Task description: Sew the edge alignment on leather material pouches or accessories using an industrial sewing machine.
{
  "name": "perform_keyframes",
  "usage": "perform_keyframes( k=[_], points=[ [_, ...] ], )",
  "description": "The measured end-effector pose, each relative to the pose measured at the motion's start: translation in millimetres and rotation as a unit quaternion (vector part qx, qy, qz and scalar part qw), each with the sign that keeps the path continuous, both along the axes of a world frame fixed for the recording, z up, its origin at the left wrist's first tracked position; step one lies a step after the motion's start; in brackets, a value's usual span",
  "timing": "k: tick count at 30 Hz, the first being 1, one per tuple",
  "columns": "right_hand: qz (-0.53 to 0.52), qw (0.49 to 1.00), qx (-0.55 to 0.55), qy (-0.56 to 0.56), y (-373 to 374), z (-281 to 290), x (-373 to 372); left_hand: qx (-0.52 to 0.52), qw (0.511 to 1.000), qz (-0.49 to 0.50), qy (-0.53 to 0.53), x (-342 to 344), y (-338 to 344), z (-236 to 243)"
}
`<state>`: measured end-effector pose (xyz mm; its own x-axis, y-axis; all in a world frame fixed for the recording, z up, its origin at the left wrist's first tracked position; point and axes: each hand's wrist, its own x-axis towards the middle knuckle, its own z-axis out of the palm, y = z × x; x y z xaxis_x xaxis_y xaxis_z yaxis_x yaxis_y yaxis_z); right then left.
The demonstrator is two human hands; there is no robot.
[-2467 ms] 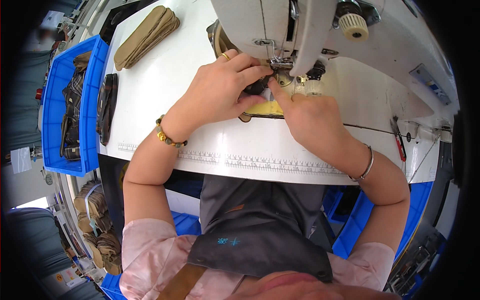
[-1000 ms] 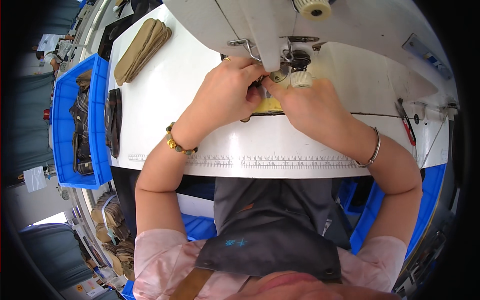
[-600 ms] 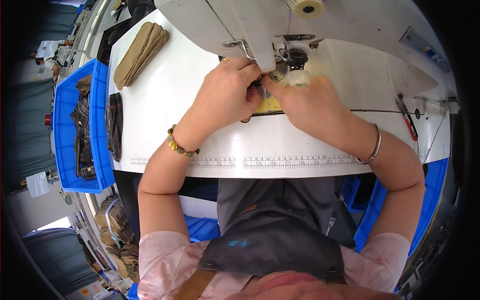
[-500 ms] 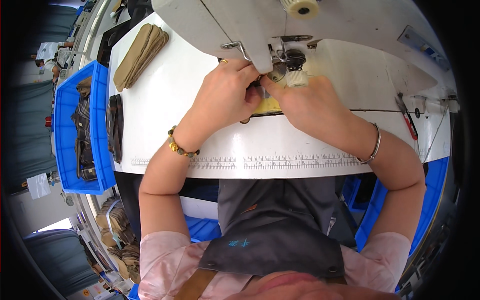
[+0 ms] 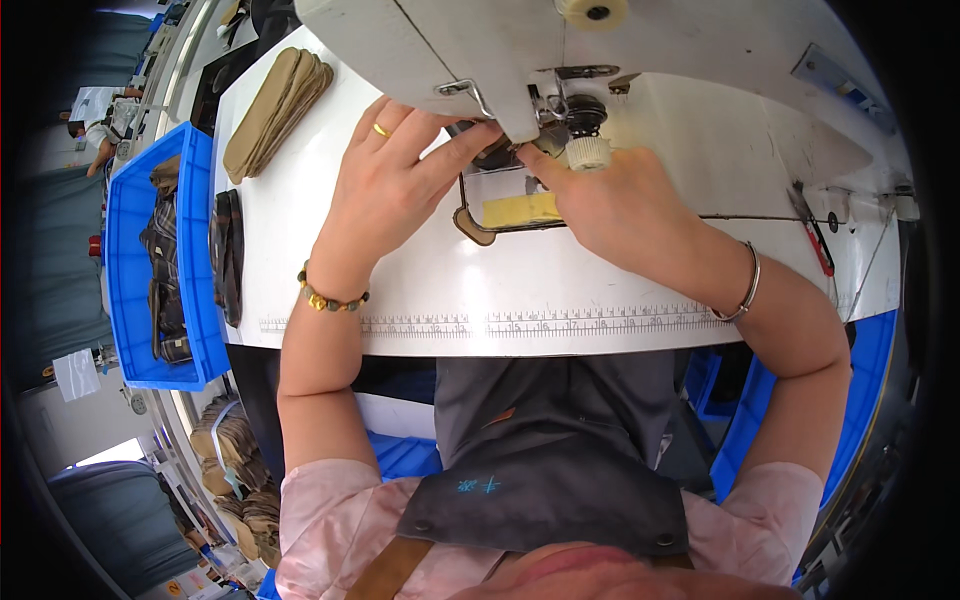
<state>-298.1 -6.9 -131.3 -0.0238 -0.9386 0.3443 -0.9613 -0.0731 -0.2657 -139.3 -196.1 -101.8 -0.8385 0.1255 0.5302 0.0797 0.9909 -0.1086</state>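
The left hand (image 5: 395,180) reaches in from the near edge of the white worktop (image 5: 560,280), wrist raised and fingers loosely parted; its thumb and forefinger meet a small dark piece (image 5: 495,152) under the sewing machine (image 5: 690,50) — the machine's head covers part of this, so I cannot tell whether they pinch it. The right hand (image 5: 620,205) comes in from the near right, forefinger stretched to the piece's right end and the other fingers curled under; its grip, too, cannot be told. The piece lies well in from the worktop's near edge; a yellow strip (image 5: 520,210) sits just nearer that edge.

Beside the worktop's left edge stands a blue bin (image 5: 203,250), holding dark plaid pieces (image 5: 165,270) heaped lengthwise; another blue container (image 5: 872,360) shows below the near right corner — its contents are unclear.
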Motion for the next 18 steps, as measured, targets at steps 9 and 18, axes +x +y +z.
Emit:
perform_keyframes(
  k=[9,18],
  points=[
    [-0.025,0.999,0.026,0.026,-2.0,-1.1,2.6,-0.028,0.997,-0.011,0.066,-11.6,-10.9,-27.1],
    [-0.021,0.998,0.021,0.057,-0.3,-3.8,0.2,-0.006,0.996,-0.081,0.028,-16.6,-13.5,-21.3]
  ],
)
